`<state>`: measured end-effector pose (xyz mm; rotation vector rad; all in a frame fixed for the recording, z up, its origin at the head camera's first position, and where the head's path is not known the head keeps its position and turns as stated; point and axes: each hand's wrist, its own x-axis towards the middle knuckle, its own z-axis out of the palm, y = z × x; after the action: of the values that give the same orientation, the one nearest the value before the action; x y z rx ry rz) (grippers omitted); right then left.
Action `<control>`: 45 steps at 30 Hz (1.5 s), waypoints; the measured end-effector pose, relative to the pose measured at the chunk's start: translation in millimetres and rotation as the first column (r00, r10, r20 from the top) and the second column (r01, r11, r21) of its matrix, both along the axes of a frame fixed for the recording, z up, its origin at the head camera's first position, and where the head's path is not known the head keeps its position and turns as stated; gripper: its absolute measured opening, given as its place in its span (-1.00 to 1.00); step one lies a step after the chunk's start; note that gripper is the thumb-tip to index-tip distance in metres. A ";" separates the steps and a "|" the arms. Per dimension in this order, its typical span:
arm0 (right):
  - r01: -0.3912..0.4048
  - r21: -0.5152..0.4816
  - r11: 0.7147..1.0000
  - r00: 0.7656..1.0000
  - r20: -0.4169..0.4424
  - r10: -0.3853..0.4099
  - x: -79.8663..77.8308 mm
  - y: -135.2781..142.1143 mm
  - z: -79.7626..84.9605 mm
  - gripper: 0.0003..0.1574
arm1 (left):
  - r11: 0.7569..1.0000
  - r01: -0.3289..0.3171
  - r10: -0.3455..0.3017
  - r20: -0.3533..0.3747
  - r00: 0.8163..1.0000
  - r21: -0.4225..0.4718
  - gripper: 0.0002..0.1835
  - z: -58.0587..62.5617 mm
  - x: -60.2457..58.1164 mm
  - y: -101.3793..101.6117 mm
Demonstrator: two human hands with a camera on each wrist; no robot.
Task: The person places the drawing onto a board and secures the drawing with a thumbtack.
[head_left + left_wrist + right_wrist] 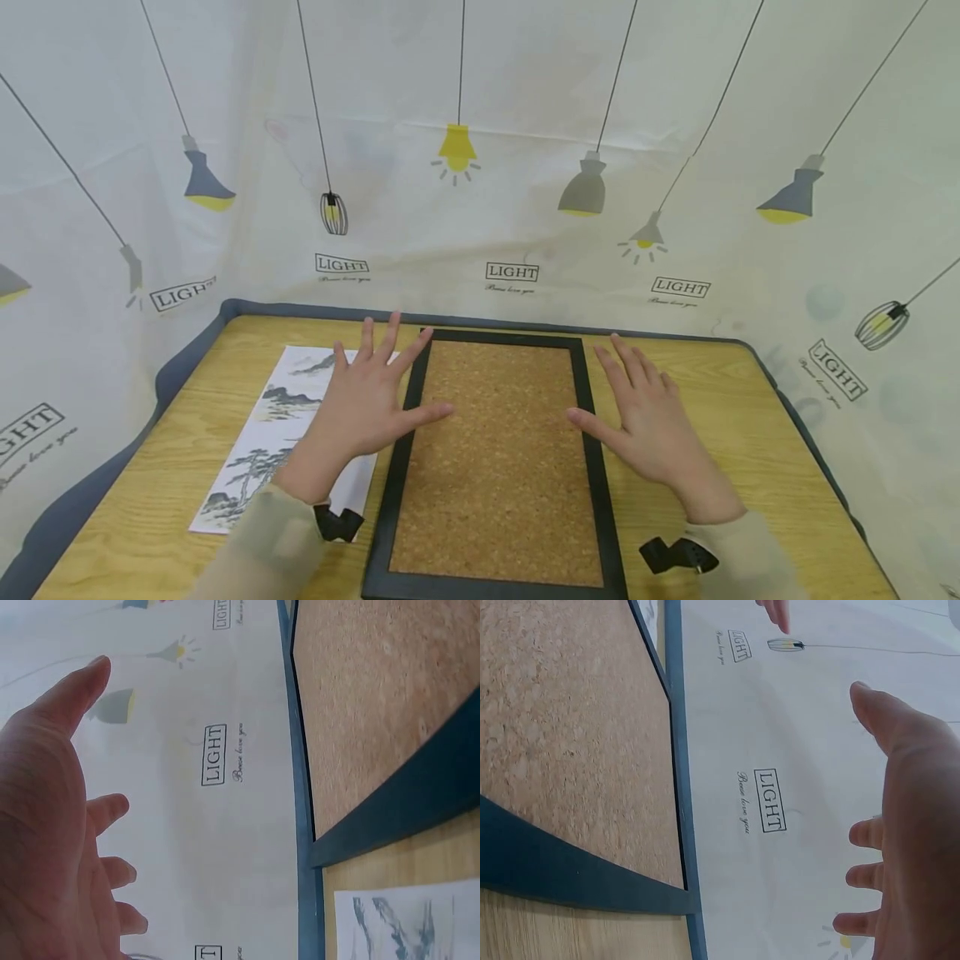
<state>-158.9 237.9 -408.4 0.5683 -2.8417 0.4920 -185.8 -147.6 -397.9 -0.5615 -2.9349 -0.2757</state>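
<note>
A black-framed cork board [498, 467] lies lengthwise on the wooden table in the head view. My left hand [367, 400] hovers with spread fingers over the board's left edge and a paper [240, 475] with ink landscape drawings, covering part of both. On the other side, my right hand [652, 425] is held with its fingers extended, its thumb over the frame's right side. Both hands hold nothing. The left wrist view shows the left hand [45, 817] apart from the board and paper. In the right wrist view the right hand [915, 825] is likewise apart from the board.
The wooden table [750, 433] has a dark blue border [337, 314] along its back and sides. Behind it hangs a pale cloth [525, 83] printed with lamps and the word LIGHT, which also encloses the left and right. Dark straps with small devices [678, 556] sit at the wrists.
</note>
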 end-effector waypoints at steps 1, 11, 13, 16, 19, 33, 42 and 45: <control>0.004 -0.010 1.000 1.000 0.006 -0.003 0.2 2.0 -0.4 0.18 | 1.000 -0.006 0.006 0.002 1.000 0.005 0.19 1.0 0.2 -2.2; 0.030 -0.094 0.995 0.998 0.049 -0.025 2.6 17.7 -0.5 0.10 | 0.991 -0.070 0.067 0.031 0.997 0.113 0.18 3.2 -0.6 -27.6; 0.034 -0.102 0.994 0.998 0.047 -0.029 2.9 20.0 -1.6 0.09 | 0.988 -0.078 0.074 0.038 0.997 0.131 0.18 2.4 -0.7 -32.0; 0.038 -0.112 0.993 0.998 0.044 -0.033 3.5 23.1 -1.8 0.07 | 0.985 -0.087 0.082 0.040 0.996 0.151 0.17 1.1 -0.6 -37.5; 0.045 -0.120 0.992 0.998 0.049 -0.039 4.5 26.0 -1.0 0.06 | 0.983 -0.091 0.087 0.035 0.996 0.159 0.15 0.6 -0.6 -42.5; 0.083 -0.186 0.979 0.992 0.107 -0.064 8.9 38.9 -6.1 0.03 | 0.966 -0.171 0.156 0.091 0.984 0.193 0.14 -5.6 1.8 -72.9; 0.112 -0.215 0.970 0.986 0.142 -0.083 11.4 45.2 -9.1 -0.02 | 0.944 -0.244 0.215 0.147 0.965 0.222 0.16 -11.6 5.1 -95.2; 0.119 -0.231 0.965 0.984 0.155 -0.084 11.8 47.2 -11.0 -0.01 | 0.932 -0.269 0.228 0.183 0.956 0.243 0.16 -14.8 6.4 -102.4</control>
<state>-147.1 285.1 -419.5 0.3520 -2.8657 0.8751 -179.4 -250.0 -412.7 -0.1320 -2.9970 -0.6948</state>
